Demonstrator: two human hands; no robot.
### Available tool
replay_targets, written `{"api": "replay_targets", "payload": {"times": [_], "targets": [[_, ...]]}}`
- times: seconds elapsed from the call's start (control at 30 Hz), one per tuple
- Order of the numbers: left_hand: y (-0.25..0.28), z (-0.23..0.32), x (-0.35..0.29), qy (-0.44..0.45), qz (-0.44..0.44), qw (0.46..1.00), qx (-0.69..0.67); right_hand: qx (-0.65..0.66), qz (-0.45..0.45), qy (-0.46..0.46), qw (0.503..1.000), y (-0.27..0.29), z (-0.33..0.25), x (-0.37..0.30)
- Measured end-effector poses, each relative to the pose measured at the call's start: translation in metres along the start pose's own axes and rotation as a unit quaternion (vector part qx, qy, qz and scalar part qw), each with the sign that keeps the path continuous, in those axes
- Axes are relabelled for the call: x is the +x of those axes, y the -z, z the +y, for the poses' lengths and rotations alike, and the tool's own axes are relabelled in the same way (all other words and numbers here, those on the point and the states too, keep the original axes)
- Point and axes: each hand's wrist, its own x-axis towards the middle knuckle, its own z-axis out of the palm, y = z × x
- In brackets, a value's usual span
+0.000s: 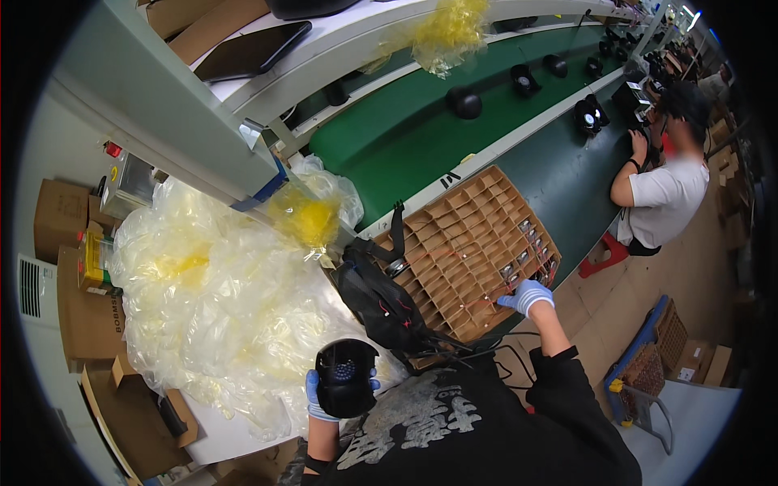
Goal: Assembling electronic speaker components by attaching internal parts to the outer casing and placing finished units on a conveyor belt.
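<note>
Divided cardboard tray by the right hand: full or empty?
Partly filled: small parts sit toward the right end of the tray; many other compartments show bare cardboard.

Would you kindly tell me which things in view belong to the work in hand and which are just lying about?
In use: black housing, in left hand; divided cardboard box, at right hand.
Apparently lying about: flat dark device; blue-edged trolley.

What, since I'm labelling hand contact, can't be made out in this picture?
All in the head view:
- Left hand: palm and most of its fingers, hidden behind the black shell.
- Right hand: whether it grips anything; its glove covers the spot.
- Small parts in the cardboard tray: too small to identify.
- Green belt: far end, too small and crowded.
</note>
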Motion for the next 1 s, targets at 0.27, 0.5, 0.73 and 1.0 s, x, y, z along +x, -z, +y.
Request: {"api": "replay_targets", "payload": {"times": [0.27, 0.5, 0.73, 1.0], "targets": [[-0.011, -0.006, 0.001, 0.017, 0.024, 0.999, 0.035, 0.032, 0.047, -0.025, 0.998, -0.035, -0.005, 0.002], [-0.005, -0.010, -0.002, 0.029, 0.009, 0.999, 0.014, 0.160, 0.117, 0.063, 0.978, -0.013, 0.000, -0.010], [-0.004, -0.011, -0.002, 0.014, 0.014, 1.000, -0.019, 0.084, 0.207, 0.174, 0.959, 0.041, -0.014, -0.046], [0.002, -0.017, -0.009, 0.010, 0.026, 0.999, -0.034, 0.271, 0.170, 0.300, 0.899, 0.072, -0.035, -0.075]]}}
